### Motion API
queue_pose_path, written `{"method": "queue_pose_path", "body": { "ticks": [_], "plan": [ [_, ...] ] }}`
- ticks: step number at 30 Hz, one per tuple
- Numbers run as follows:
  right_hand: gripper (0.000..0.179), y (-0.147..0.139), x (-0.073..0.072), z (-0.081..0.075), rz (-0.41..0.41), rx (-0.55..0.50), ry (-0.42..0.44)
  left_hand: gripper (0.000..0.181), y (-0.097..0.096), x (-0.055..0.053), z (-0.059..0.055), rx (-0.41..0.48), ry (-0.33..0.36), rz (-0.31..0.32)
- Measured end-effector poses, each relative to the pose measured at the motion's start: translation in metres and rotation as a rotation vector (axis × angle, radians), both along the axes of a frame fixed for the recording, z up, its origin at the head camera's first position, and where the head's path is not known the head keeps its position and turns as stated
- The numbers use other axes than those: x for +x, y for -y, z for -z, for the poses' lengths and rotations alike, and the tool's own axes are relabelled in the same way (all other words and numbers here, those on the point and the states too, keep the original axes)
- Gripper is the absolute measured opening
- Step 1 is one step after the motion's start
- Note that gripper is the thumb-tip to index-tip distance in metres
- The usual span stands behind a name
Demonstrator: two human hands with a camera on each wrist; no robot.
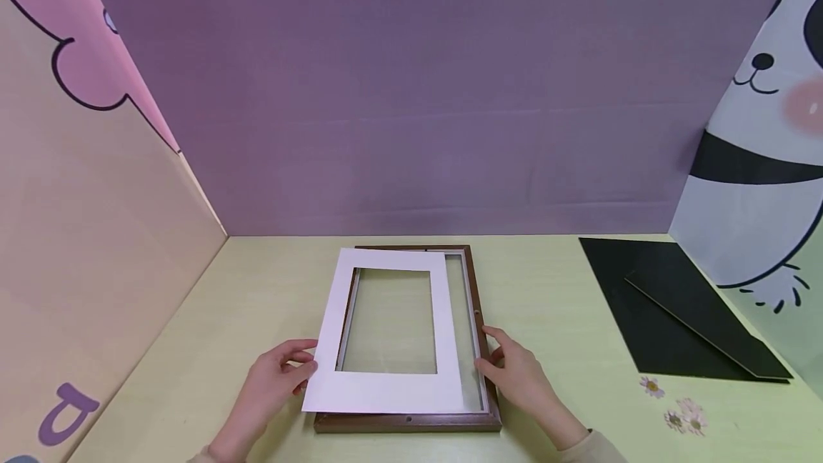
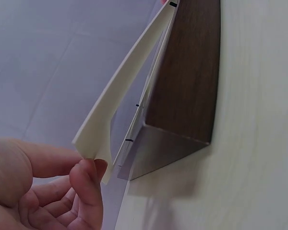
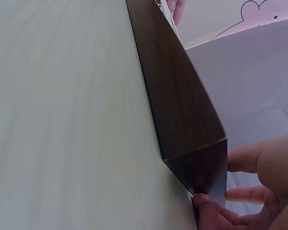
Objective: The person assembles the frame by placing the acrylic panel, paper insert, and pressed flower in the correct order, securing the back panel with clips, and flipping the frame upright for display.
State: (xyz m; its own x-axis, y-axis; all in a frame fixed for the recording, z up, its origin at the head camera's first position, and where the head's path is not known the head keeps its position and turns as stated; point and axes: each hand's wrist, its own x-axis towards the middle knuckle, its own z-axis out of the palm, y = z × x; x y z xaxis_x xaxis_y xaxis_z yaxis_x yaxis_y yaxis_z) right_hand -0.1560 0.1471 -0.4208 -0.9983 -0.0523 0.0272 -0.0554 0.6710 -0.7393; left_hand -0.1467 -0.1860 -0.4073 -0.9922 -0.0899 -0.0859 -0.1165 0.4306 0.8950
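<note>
A white picture mat point(image 1: 386, 384) with a rectangular opening lies over a brown picture frame point(image 1: 405, 424), shifted left so that the frame's right side shows. My left hand point(image 1: 278, 377) pinches the mat's left edge between thumb and fingers. In the left wrist view the mat point(image 2: 122, 79) is tilted, its near edge raised above the frame and slightly bent. On the other side, my right hand point(image 1: 519, 374) holds the frame's right rail, thumb at its upper edge. The right wrist view has fingers at the frame's outer side point(image 3: 180, 86).
Two black boards point(image 1: 681, 320) lie overlapping at the table's right. Several small dried flowers point(image 1: 688, 416) sit in front of them. A purple wall point(image 1: 450, 91) stands behind the table point(image 1: 546, 291), with printed panels at both sides.
</note>
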Motion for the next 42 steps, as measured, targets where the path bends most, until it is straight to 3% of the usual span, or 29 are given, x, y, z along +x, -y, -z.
{"method": "queue_pose_path", "body": {
  "ticks": [19,42],
  "plan": [
    [0.051,0.0,0.0,0.001,0.0,0.006,0.0,0.031,-0.02,-0.008,-0.003,0.022,-0.022,0.031],
    [0.052,-0.001,0.0,0.0,-0.001,0.0,0.002,0.028,-0.033,-0.009,-0.001,-0.058,-0.047,0.044]
  ]
}}
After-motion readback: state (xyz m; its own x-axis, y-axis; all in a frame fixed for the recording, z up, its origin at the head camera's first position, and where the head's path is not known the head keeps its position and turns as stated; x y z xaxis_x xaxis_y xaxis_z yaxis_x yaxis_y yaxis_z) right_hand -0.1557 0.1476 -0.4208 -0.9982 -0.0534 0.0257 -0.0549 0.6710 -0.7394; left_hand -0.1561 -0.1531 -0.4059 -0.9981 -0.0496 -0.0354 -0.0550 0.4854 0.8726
